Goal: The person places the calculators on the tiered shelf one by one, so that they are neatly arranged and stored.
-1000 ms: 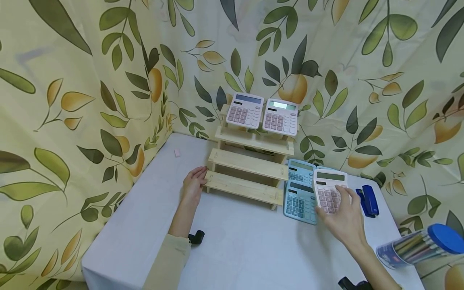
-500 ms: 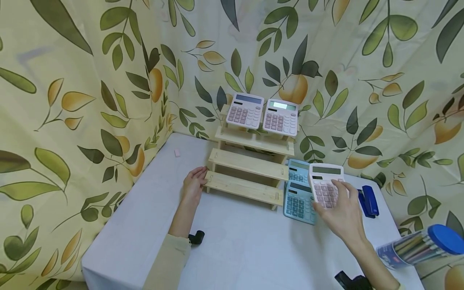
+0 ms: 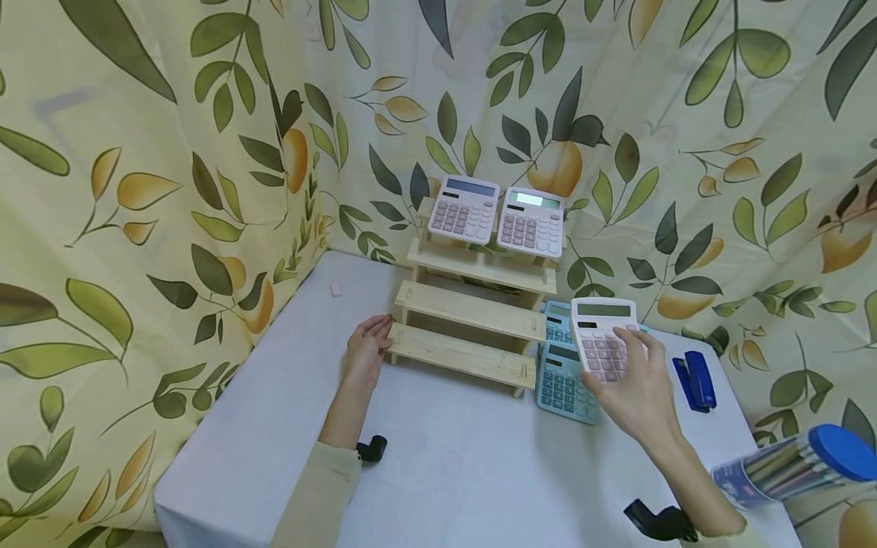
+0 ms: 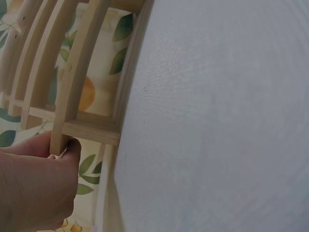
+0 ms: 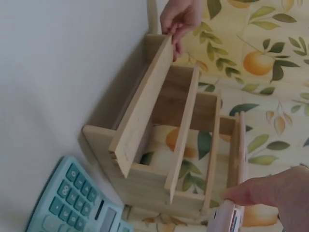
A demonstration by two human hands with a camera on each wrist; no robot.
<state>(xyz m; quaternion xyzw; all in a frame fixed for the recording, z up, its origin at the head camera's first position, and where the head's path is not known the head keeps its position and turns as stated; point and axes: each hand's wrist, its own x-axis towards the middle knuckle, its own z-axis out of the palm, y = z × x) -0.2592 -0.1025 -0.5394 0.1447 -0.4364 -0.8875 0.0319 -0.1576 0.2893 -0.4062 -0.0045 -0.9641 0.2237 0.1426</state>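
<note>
Head view high, looking down; wrist views close, low; all share wooden shelf (image 3: 473,312).

Right hand (image 3: 633,388) covers the lower keys of the pink calculator (image 3: 603,339), which in turn hides much of two blue calculators (image 3: 562,377) beneath.
</note>
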